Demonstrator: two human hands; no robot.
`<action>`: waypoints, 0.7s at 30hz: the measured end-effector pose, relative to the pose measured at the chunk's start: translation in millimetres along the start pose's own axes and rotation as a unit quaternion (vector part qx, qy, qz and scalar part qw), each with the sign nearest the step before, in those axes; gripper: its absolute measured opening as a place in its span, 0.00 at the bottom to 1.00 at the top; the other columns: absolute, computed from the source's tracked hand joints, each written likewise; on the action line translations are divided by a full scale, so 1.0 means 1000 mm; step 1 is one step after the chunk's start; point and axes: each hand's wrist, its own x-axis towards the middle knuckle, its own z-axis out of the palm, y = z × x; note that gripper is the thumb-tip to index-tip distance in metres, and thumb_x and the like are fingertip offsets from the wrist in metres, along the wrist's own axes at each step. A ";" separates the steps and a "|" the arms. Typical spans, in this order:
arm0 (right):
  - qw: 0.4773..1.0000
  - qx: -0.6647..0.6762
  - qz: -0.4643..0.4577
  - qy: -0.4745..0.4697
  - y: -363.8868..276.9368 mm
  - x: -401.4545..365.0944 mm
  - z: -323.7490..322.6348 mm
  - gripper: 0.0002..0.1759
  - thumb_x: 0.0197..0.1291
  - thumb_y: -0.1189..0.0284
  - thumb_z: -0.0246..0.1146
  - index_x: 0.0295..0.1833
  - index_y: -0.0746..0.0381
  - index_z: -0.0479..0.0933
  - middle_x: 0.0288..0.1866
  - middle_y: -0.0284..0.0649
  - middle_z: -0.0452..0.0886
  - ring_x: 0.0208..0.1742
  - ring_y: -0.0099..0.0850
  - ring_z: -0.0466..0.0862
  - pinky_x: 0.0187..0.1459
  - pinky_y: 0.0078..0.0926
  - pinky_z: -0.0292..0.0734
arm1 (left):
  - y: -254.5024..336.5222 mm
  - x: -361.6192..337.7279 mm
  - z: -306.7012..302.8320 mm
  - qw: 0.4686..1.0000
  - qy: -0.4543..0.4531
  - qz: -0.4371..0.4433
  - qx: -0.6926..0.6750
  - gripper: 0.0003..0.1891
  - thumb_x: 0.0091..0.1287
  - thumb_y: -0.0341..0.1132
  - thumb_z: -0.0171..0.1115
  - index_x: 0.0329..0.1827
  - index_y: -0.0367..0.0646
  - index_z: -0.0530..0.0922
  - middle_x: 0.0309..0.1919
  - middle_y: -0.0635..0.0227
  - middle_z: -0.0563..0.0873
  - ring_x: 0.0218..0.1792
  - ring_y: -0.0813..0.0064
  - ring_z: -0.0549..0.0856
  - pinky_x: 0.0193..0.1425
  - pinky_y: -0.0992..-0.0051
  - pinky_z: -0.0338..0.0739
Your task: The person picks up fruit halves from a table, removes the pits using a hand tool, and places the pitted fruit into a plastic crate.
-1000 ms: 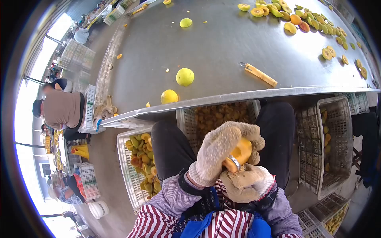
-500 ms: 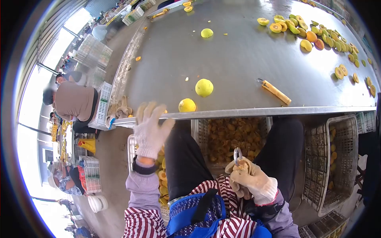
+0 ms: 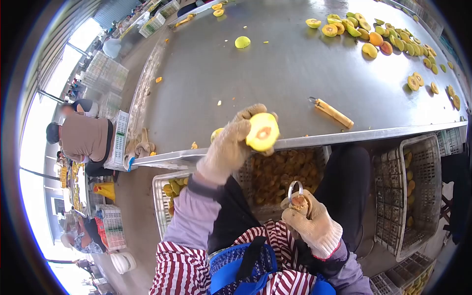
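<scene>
My left hand (image 3: 230,142), in a pale work glove, is closed around a peach half (image 3: 263,132), its yellow cut face and reddish centre toward me. It is above the table's front edge. A whole-looking yellow peach (image 3: 216,133) shows partly behind the glove. My right hand (image 3: 312,221), also gloved, grips a pitting tool with a curved metal loop (image 3: 296,187) pointing up over my lap; the glove hides its handle. A similar tool with a yellowish handle (image 3: 334,113) lies on the metal table (image 3: 196,88). Farther back sits a green-yellow peach piece (image 3: 242,42).
Many peach halves (image 3: 398,42) are heaped at the table's far right. Beneath the table edge is a crate of brownish scraps (image 3: 285,172). Crates stand on my left (image 3: 160,196) and right (image 3: 410,196). A co-worker (image 3: 86,135) sits at the left.
My left hand has gone from open and bare of fruit at the table edge to holding a peach half, farther right. My right hand keeps the tool, its loop slightly higher.
</scene>
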 end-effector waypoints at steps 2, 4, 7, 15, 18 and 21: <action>0.997 -0.040 -0.058 0.043 0.003 0.001 0.003 0.17 0.64 0.62 0.71 0.49 0.63 0.79 0.32 0.38 0.84 0.32 0.25 0.82 0.39 0.26 0.77 | -0.015 -0.022 0.026 0.997 -0.020 -0.003 -0.077 0.38 0.68 0.59 0.68 0.71 0.41 0.71 0.62 0.51 0.82 0.53 0.58 0.88 0.51 0.62 0.89; 0.993 -0.076 -0.069 0.064 0.002 0.000 0.007 0.17 0.64 0.62 0.72 0.49 0.63 0.79 0.31 0.41 0.84 0.31 0.28 0.83 0.38 0.28 0.78 | -0.022 -0.042 0.052 0.999 0.031 -0.012 -0.041 0.39 0.69 0.65 0.64 0.70 0.41 0.72 0.58 0.50 0.84 0.51 0.57 0.89 0.52 0.63 0.88; 0.979 -0.135 -0.115 0.097 0.005 -0.001 0.009 0.17 0.63 0.63 0.72 0.47 0.64 0.78 0.28 0.46 0.83 0.28 0.37 0.86 0.34 0.32 0.79 | -0.031 -0.057 0.069 0.999 0.030 -0.003 -0.019 0.33 0.78 0.62 0.52 0.68 0.40 0.74 0.58 0.55 0.84 0.55 0.66 0.87 0.61 0.68 0.83; 0.956 -0.168 -0.197 0.136 0.010 -0.004 0.014 0.19 0.62 0.63 0.73 0.48 0.65 0.78 0.26 0.48 0.83 0.27 0.46 0.88 0.29 0.37 0.80 | -0.041 -0.077 0.104 0.995 0.087 0.043 0.012 0.40 0.71 0.70 0.55 0.67 0.41 0.74 0.58 0.52 0.84 0.52 0.63 0.87 0.56 0.65 0.85; 0.962 -0.175 -0.176 0.117 0.014 -0.008 0.015 0.18 0.63 0.64 0.72 0.49 0.66 0.78 0.27 0.47 0.83 0.27 0.41 0.88 0.31 0.34 0.81 | -0.040 -0.081 0.108 0.994 0.061 0.085 0.026 0.26 0.81 0.53 0.52 0.67 0.37 0.75 0.59 0.56 0.84 0.55 0.68 0.86 0.63 0.69 0.80; 0.996 -0.049 -0.061 0.040 0.014 -0.007 0.007 0.18 0.66 0.64 0.70 0.50 0.67 0.78 0.32 0.44 0.86 0.32 0.34 0.87 0.37 0.29 0.81 | -0.046 -0.078 0.107 0.970 0.078 0.166 0.157 0.21 0.81 0.44 0.55 0.65 0.35 0.77 0.59 0.54 0.85 0.53 0.66 0.87 0.61 0.69 0.81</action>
